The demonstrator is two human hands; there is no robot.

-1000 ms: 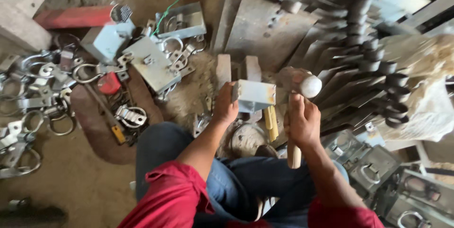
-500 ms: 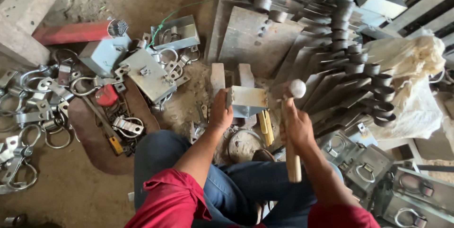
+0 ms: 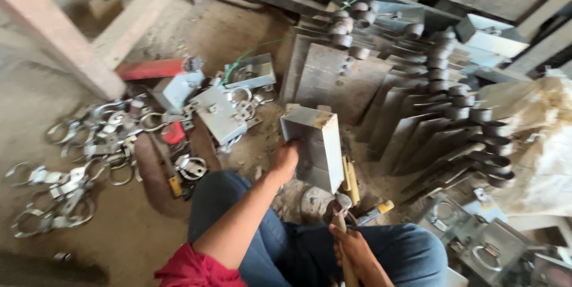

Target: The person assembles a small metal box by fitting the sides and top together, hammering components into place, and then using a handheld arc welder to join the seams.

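Observation:
My left hand (image 3: 285, 161) grips the lower left edge of a grey folded sheet-metal bracket (image 3: 316, 144), held tilted above the ground in front of my knees. My right hand (image 3: 357, 254) is closed around the wooden handle of a hammer (image 3: 338, 209), whose metal head sits low, just below the bracket and close to my lap. A yellow-handled tool (image 3: 376, 209) lies on the ground right beside the hammer head.
Several metal ring clamps (image 3: 77, 162) are strewn on the dirt at left, with a red cylinder (image 3: 152, 68) behind them. Rows of grey hinged plates (image 3: 429, 108) lean at right. Finished brackets (image 3: 482, 245) lie at lower right. A wooden beam (image 3: 59, 31) crosses the upper left.
The hammer has dropped from raised beside the bracket to low near my lap. My left hand has turned the bracket, showing its long face. The view has tilted upward.

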